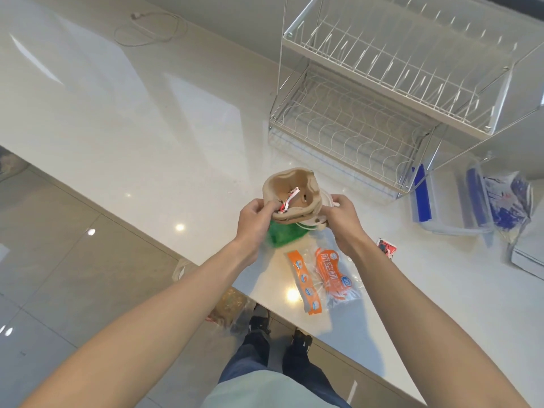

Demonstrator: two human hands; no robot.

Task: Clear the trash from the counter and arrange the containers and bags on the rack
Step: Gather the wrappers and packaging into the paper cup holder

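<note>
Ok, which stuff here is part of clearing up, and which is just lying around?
Part of the job:
- cardboard cup carrier, held by left hand and right hand
- green wrapper
- orange bags
- clear containers
- rack

Lying about:
- white cable

My view: 2 bare forearms, no sleeves, left hand (255, 222) and right hand (341, 219) ringless, dark jeans (259, 360), black shoes (260, 322), pale shirt (265, 390).

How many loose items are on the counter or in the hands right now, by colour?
Brown: 1, cardboard cup carrier, held in both hands
Green: 1, green bag
Orange: 2, orange packets
Red: 1, small red wrapper
Blue: 2, blue-lidded container and blue-printed bag
Total: 7
</note>
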